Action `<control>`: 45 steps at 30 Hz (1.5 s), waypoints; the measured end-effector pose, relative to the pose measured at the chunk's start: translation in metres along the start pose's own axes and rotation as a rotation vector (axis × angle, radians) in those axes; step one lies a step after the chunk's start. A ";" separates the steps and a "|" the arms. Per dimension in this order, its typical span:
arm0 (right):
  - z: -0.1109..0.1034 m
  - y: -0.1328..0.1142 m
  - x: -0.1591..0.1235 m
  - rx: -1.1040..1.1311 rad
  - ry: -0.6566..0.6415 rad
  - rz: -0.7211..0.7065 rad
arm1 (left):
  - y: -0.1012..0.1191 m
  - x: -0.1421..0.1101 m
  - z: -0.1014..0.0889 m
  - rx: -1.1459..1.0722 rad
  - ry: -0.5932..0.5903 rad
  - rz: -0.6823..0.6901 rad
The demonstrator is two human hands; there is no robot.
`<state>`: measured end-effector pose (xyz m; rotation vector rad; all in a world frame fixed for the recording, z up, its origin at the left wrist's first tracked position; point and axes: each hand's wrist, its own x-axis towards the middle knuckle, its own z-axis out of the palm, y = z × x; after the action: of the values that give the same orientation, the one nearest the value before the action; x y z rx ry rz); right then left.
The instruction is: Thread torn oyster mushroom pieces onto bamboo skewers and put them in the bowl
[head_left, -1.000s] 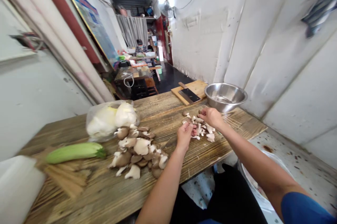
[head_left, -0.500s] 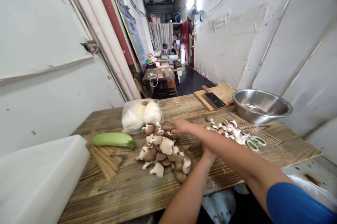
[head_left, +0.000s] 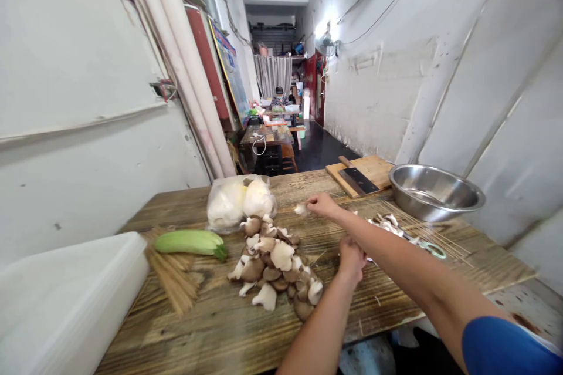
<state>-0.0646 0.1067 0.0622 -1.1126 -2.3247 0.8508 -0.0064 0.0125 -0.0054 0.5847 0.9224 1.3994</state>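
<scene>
My right hand reaches across from the right, its fingers pinched on a small pale oyster mushroom just above the table. Nearer to me, my left hand is closed; a sliver of something pale shows at its right side, too hidden to name. To the left of both hands lies a heap of grey-brown oyster mushrooms, caps and white stems mixed. Partly behind my right forearm are more mushroom pieces, beside green-handled scissors and thin wooden skewers.
A plastic bag with white contents sits behind the heap. At the left are a green squash, a skewer bundle and white plastic sheeting. A cleaver on a cutting board and a steel basin stand at the back right.
My right hand has left the heap and moved right with a mushroom in its fingers. My left hand now shows more fully below the right forearm. The camera view has tilted up slightly.
</scene>
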 end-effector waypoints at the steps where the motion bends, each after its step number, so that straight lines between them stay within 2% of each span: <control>1: -0.017 0.009 -0.011 0.046 0.017 -0.016 | 0.005 0.000 0.000 -0.045 0.016 -0.015; 2: -0.034 0.018 -0.025 0.088 0.033 -0.033 | 0.011 -0.001 -0.001 -0.088 0.005 -0.036; 3: -0.050 0.026 -0.041 0.123 0.042 -0.048 | 0.017 -0.003 -0.002 -0.190 -0.037 -0.128; 6: -0.089 0.047 -0.094 0.196 0.064 -0.080 | 0.032 -0.011 -0.004 -0.403 -0.267 -0.249; 8: -0.104 0.058 -0.124 0.240 0.073 -0.119 | 0.036 -0.017 -0.003 -0.441 -0.383 -0.297; 10: -0.111 0.068 -0.147 0.296 0.085 -0.189 | 0.036 -0.022 0.000 -0.411 -0.406 -0.306; 12: -0.111 0.078 -0.162 0.361 0.127 -0.221 | 0.032 -0.025 0.005 -0.339 -0.349 -0.254; 13: -0.110 0.083 -0.168 0.397 0.174 -0.191 | 0.029 -0.025 0.007 -0.298 -0.308 -0.208; 16: -0.098 0.089 -0.183 0.498 0.330 0.012 | 0.019 -0.024 0.011 -0.185 -0.220 -0.059; 18: -0.086 0.087 -0.190 0.546 0.355 0.101 | 0.014 -0.023 0.012 -0.132 -0.190 0.030; 20: -0.073 0.082 -0.192 0.586 0.334 0.127 | 0.012 -0.022 0.012 -0.095 -0.183 0.070; 23: -0.059 0.076 -0.189 0.653 0.352 0.160 | 0.012 -0.022 0.012 -0.075 -0.196 0.073; 26: -0.056 0.077 -0.184 0.683 0.367 0.191 | 0.014 -0.023 0.011 -0.078 -0.150 0.088; 33: -0.058 0.080 -0.185 0.634 0.381 0.211 | 0.014 -0.023 0.012 0.025 -0.109 0.088; 37: -0.058 0.078 -0.187 0.594 0.357 0.208 | 0.012 -0.024 0.013 0.096 -0.120 0.123; 45: -0.069 0.069 -0.194 0.526 0.302 0.210 | 0.016 -0.025 0.009 0.173 -0.175 0.091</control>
<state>0.1286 0.0093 0.0437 -1.1574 -1.6266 1.1889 -0.0056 -0.0087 0.0175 0.8754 0.8901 1.3334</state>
